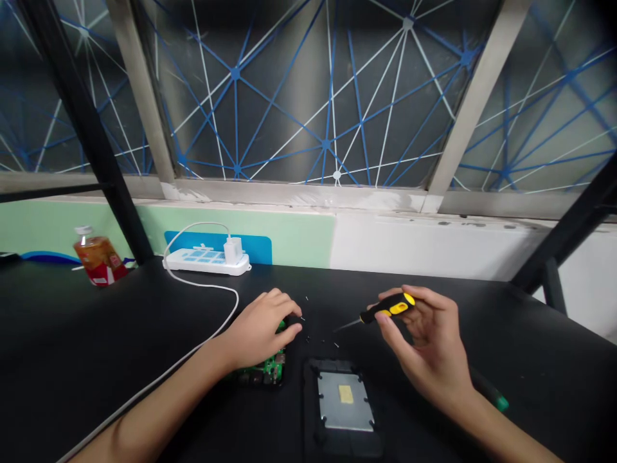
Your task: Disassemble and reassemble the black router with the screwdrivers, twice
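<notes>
My left hand [263, 325] rests over a green circuit board [274, 368] in a dark housing and hides much of it. Its thumb and fingers are curved but apart, with a tiny screw [303, 318] close to the fingertips. In my right hand [431, 334] is a black and yellow screwdriver [388, 307], held near its handle end, its thin shaft pointing left and down. Below the tip lies another small screw [337, 345], among several tiny dark pieces. A black cover [332, 444] with a silver metal plate [332, 402] and a yellowish pad lies between my forearms.
A white power strip [202, 260] with a plugged-in charger [232, 251] stands against the wall. Its white cable [212, 334] runs under my left forearm. At the far left stands a drink bottle [101, 257]. A green-tipped dark tool handle [501, 403] lies beside my right forearm.
</notes>
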`<state>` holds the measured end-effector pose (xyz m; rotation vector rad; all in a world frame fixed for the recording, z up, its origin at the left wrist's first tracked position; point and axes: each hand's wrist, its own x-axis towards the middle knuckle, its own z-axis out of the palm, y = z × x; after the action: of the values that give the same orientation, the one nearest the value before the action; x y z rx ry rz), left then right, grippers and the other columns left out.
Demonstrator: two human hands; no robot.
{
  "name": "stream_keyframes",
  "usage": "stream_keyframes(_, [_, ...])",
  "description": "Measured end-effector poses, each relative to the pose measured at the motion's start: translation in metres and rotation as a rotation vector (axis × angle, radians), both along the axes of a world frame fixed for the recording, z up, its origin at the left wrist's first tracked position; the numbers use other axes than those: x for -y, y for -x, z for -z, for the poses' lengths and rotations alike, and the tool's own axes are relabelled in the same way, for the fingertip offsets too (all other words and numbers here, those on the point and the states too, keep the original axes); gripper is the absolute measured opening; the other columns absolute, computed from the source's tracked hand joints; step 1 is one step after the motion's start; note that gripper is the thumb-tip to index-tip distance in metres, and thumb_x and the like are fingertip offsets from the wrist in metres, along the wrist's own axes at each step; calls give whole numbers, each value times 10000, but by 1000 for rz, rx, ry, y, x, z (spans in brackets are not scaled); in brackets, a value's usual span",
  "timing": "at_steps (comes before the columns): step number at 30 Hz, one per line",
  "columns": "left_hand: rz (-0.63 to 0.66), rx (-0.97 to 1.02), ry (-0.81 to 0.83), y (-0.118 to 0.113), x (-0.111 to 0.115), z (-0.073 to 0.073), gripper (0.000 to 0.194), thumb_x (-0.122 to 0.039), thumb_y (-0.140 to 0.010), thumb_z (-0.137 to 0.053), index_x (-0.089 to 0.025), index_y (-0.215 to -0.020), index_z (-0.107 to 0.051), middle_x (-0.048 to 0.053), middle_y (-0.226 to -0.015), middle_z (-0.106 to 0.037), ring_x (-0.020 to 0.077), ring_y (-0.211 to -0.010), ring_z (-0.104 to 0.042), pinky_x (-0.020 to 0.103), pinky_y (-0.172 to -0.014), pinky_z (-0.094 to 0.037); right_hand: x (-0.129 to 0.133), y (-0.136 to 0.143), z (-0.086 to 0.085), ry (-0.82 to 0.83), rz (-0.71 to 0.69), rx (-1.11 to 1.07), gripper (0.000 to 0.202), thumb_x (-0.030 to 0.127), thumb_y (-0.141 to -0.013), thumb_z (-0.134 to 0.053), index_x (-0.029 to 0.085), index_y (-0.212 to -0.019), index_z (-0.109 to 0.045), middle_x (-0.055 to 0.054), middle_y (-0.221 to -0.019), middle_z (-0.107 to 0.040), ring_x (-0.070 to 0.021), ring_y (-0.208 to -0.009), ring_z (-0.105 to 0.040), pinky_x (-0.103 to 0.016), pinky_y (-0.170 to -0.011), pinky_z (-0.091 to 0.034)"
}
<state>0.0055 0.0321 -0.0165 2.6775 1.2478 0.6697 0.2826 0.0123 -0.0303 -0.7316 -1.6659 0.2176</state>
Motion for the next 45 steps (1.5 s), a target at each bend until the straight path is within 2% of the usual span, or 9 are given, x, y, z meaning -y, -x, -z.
stream_keyframes(12, [31,-31,-24,-2,4,-3,82,-252,-936,-586,-208,-986,-633,24,-951,-673,235,-946,-580,391,-857,-429,5,7,3,96,-71,26,492,127,-865,-632,286,-1269,-403,-69,-1130,-582,-184,-951,-685,-355,-833,-615])
stream_keyframes(16, [48,-25,-35,-3,5,-5,79,-244,-944,-584,-208,-997,-631,16,-962,-676,229,-945,-577,381,-852,-420,8,7,0,89,-90,-32,497,128,-863,-636,303,-1270,-412,-63,-1122,-583,-185,-943,-681,-360,-838,-607])
stream_keyframes(22, [103,-11,-74,-9,14,-7,92,-245,-961,-566,-206,-1018,-628,22,-991,-675,227,-955,-572,375,-846,-403,10,8,-10,160,24,-214,410,239,-881,-636,313,-1252,-477,-51,-1009,-624,-186,-868,-663,-319,-722,-609])
stream_keyframes(27, [184,-4,-90,-16,22,-6,89,-232,-967,-557,-210,-1013,-629,24,-1000,-676,220,-959,-571,370,-858,-396,3,5,-10,228,80,-227,377,296,-887,-635,303,-1239,-500,-76,-1118,-625,-196,-920,-673,-299,-680,-603])
stream_keyframes(30, [200,-14,-83,-19,25,-5,87,-233,-965,-563,-206,-1013,-631,22,-1004,-673,218,-963,-568,368,-857,-395,-1,2,-8,255,91,-232,397,297,-878,-656,299,-1244,-504,-79,-1167,-618,-182,-902,-683,-295,-686,-607])
stream_keyframes(35, [210,-32,-79,-21,28,-6,91,-234,-965,-558,-208,-1014,-631,25,-999,-669,221,-958,-566,372,-857,-396,-6,0,-6,261,83,-197,371,299,-888,-640,283,-1235,-507,-80,-1135,-627,-178,-878,-687,-305,-692,-617])
stream_keyframes(45, [219,-43,-84,-22,29,-5,82,-238,-955,-580,-202,-1009,-630,17,-986,-665,217,-950,-567,363,-847,-389,-10,-1,-5,315,66,-239,342,305,-877,-651,284,-1194,-525,-61,-1089,-629,-153,-806,-666,-265,-609,-594])
